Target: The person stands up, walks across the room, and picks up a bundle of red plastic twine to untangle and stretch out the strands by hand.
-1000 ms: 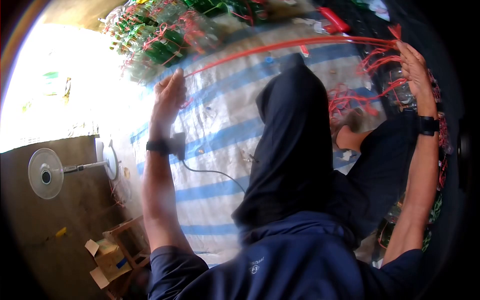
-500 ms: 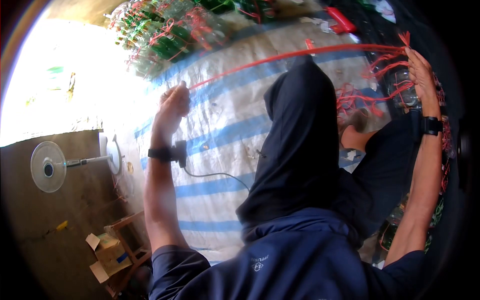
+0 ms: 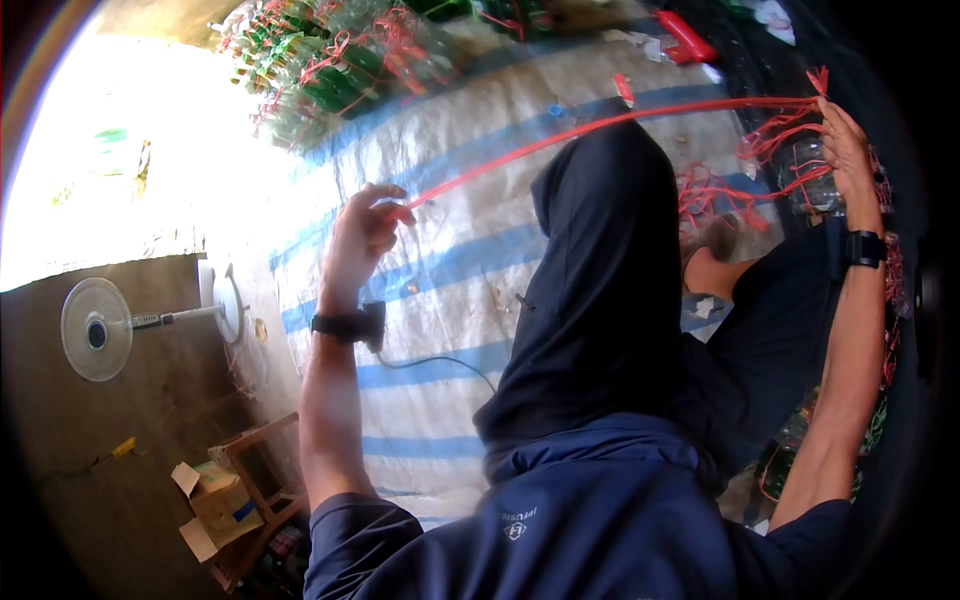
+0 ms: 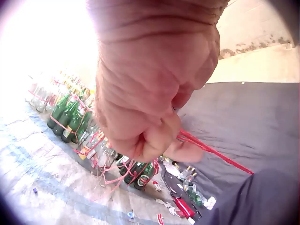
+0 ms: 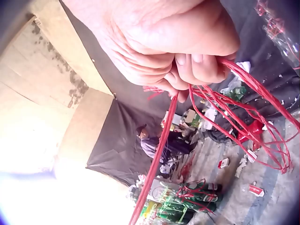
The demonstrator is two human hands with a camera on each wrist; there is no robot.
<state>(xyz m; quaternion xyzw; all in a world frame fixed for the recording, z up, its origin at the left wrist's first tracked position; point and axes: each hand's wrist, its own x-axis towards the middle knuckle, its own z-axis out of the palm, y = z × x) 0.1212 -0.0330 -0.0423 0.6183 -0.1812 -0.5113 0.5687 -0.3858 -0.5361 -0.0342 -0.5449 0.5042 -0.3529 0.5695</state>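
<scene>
Red strands (image 3: 560,143) run in a slightly bowed line between the two hands, passing just above the raised knee. The left hand (image 3: 365,235) pinches their left end between thumb and fingers; in the left wrist view the same hand (image 4: 150,84) has its fingers curled with the strands (image 4: 215,152) coming out. At the far right, the right hand (image 3: 848,150) grips the other end, with a short tuft sticking out above it. The right wrist view shows the right hand (image 5: 173,47) curled round the bundle, with loose red loops (image 5: 243,117) hanging from it.
Bottles tied with red strands (image 3: 345,80) stand at the upper left of a striped sheet (image 3: 430,375). A red bottle (image 3: 685,38) lies at the top right. Loose red strands (image 3: 715,195) lie by the foot. A fan (image 3: 97,330) and a cardboard box (image 3: 222,508) are at the left.
The left hand has moved slightly right and down, and its fingers have loosened from a closed fist into a pinch. The right hand has shifted slightly down and right, still gripping the strands.
</scene>
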